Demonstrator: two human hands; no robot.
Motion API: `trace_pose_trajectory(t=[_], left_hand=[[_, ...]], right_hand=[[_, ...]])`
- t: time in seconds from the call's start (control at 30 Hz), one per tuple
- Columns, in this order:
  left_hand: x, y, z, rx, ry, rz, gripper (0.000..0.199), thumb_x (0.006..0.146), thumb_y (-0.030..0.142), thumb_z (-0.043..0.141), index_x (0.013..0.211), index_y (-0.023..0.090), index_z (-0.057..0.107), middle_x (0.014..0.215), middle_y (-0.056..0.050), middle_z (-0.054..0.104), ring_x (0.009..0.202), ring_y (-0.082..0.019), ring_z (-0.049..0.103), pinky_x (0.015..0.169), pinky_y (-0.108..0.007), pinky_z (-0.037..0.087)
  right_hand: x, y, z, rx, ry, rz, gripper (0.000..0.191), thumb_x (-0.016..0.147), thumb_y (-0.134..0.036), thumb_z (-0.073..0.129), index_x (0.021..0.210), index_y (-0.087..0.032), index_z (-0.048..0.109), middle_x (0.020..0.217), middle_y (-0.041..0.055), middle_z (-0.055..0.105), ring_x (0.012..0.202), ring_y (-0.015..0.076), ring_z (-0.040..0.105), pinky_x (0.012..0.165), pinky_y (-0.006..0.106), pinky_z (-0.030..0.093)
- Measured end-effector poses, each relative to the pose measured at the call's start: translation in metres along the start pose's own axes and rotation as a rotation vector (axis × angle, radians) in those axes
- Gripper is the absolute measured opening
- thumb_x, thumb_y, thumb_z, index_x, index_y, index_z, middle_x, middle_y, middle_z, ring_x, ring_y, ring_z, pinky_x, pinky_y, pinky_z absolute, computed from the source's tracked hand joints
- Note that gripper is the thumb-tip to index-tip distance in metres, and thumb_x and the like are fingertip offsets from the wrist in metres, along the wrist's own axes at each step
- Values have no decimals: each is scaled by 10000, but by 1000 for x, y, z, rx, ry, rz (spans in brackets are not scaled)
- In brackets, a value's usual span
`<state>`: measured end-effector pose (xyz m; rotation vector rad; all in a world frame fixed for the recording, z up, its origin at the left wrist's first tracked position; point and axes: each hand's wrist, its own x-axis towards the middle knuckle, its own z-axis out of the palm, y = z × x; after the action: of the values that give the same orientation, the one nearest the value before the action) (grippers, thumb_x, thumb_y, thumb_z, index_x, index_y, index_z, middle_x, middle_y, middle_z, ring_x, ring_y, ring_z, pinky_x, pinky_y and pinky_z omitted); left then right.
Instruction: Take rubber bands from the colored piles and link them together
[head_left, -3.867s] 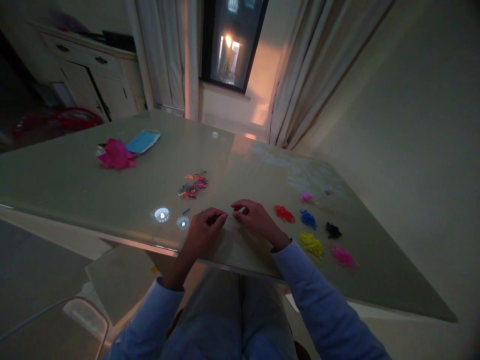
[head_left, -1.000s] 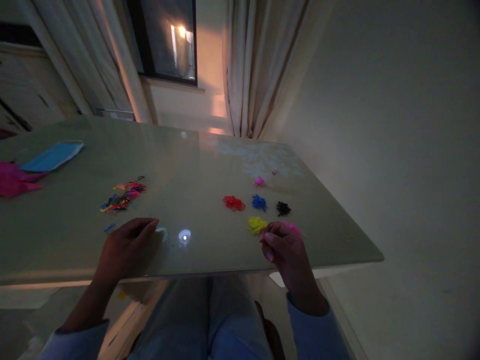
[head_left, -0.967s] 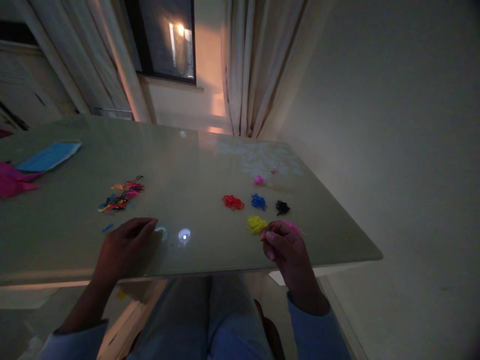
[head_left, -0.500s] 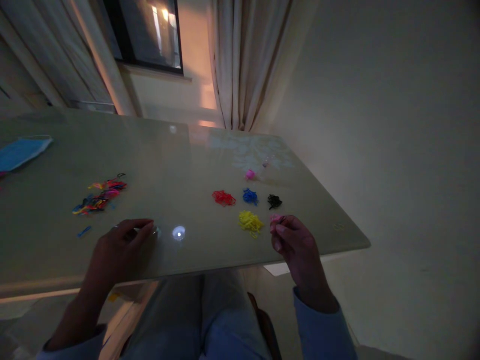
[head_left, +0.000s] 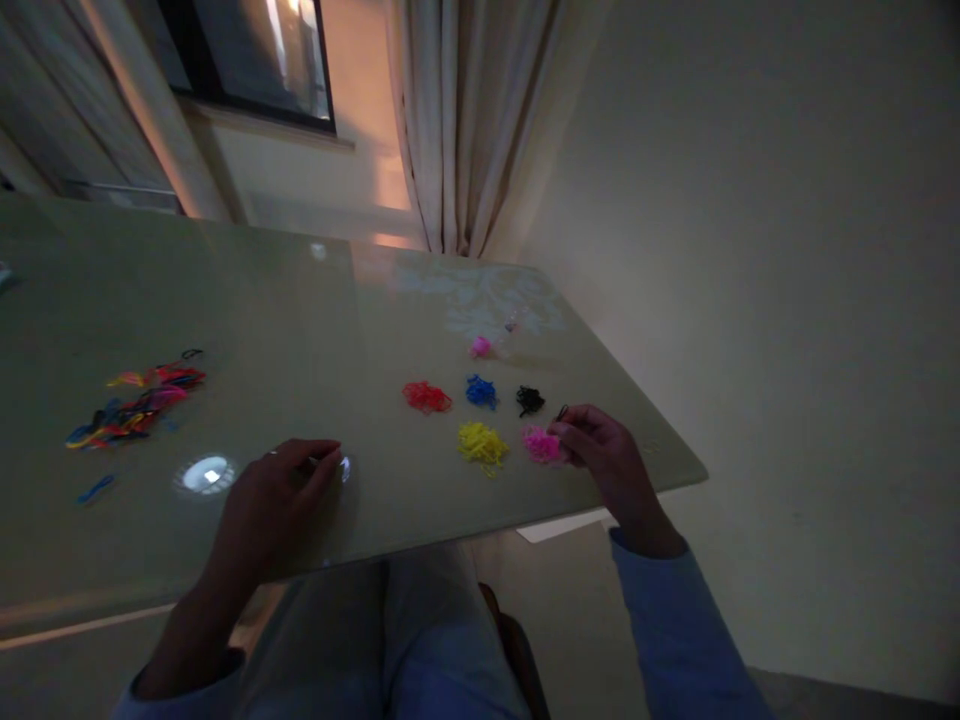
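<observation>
My right hand (head_left: 600, 445) is closed in a pinch on a small black rubber band (head_left: 562, 411), just over the right side of the pink rubber band pile (head_left: 540, 445). Close by lie piles of yellow (head_left: 482, 445), red (head_left: 427, 397), blue (head_left: 481, 391) and black rubber bands (head_left: 529, 400). On the tabletop to the left rests my left hand (head_left: 281, 495), thumb and forefinger pressed together; whatever they may hold is too small to make out. Beyond it a heap of mixed-colour rubber bands (head_left: 142, 405) is spread out.
A single blue band (head_left: 95, 488) lies below the mixed heap. Behind the sorted piles are a pink object (head_left: 481, 346) and a small clear item (head_left: 511, 325). The glossy table (head_left: 300, 330) ends near a wall on the right.
The view has turned to the right. My right hand has shifted right from over the pink pile, uncovering more of it. My left hand has moved nearer the sorted piles, away from the mixed heap.
</observation>
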<state>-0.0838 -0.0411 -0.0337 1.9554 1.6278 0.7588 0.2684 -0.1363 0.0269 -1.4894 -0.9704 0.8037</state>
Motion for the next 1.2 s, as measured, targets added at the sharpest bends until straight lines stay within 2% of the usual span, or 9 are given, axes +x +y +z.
trace_pose_trajectory(t=[0.2,0.27,0.33,0.47,0.67,0.9,1.07,1.2], left_hand=[[3,-7,1,-14,-20,-17,458,782,605,490,917,248,743,942,-57,768,811,-249,701,734,-343,536],[3,-6,0,-23,-16,-15,455,776,608,489,905,255,745,939,-51,770,823,-251,703,741,-343,536],[2,-5,0,-36,-11,-15,450,765,609,498,899,259,746,932,-48,773,831,-251,706,742,-338,535],[2,-3,0,-54,-6,-15,443,750,605,514,894,259,752,918,-48,774,791,-241,705,708,-322,535],[3,-3,-1,-32,-10,12,432,770,587,506,891,255,754,937,-54,776,817,-247,708,715,-327,530],[3,-8,2,-33,-5,31,418,796,568,497,901,257,756,923,-57,774,808,-241,708,699,-315,529],[3,-14,3,-29,-16,55,420,817,560,488,917,258,762,963,-61,774,832,-239,710,704,-309,524],[2,-10,1,-26,-28,60,431,818,558,478,910,244,759,951,-65,775,834,-241,711,719,-324,519]], right_hand=[[63,22,-36,-652,-79,-193,122,773,-311,623,784,-191,641,693,5,637,580,145,557,563,258,429],[82,27,-41,-877,-131,-228,107,805,-270,560,805,-192,633,734,28,661,646,164,587,616,265,426],[96,31,-43,-1004,-184,-245,108,830,-232,517,817,-190,615,780,49,674,709,176,600,660,270,420],[113,42,-39,-1069,-255,-271,87,833,-169,501,792,-193,573,814,63,667,754,180,579,697,271,400],[119,51,-39,-1120,-311,-307,111,864,-151,486,811,-188,575,860,72,652,792,180,569,737,272,403],[116,46,-43,-1152,-260,-327,42,835,-218,575,812,-196,602,870,64,663,798,180,589,732,274,417],[118,42,-43,-1198,-193,-335,101,816,-281,614,771,-201,570,836,53,651,767,183,571,700,278,407],[120,40,-41,-1235,-183,-337,87,811,-253,607,759,-198,564,824,62,649,766,188,569,705,286,403]])
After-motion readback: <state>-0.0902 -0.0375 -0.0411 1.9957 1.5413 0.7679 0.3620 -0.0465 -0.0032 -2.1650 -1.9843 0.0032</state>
